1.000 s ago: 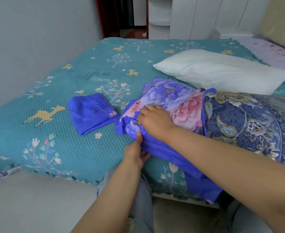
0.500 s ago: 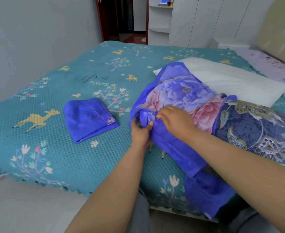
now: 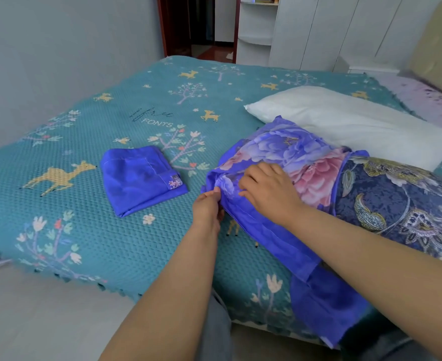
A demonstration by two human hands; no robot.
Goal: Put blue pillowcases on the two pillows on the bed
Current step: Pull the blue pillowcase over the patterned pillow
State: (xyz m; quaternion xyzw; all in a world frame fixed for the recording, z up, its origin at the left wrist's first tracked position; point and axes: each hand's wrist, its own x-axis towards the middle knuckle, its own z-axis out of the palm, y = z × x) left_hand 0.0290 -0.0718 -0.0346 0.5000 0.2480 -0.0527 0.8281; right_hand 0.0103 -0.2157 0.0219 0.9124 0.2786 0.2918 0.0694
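1. Plain pale grey wall (image 3: pixel 58 61) on the left.
2. Dark red-brown wooden doorway (image 3: pixel 199 24) at the back.
3. White panelled wardrobe (image 3: pixel 332 29) beside white open shelves (image 3: pixel 256 27).
4. Beige padded headboard (image 3: pixel 438 45) on the right.
5. Pale grey floor (image 3: pixel 45 321) below.

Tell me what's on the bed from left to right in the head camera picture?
folded blue pillowcase → left hand → right hand on the flowery blue pillowcase → dark patterned pillow
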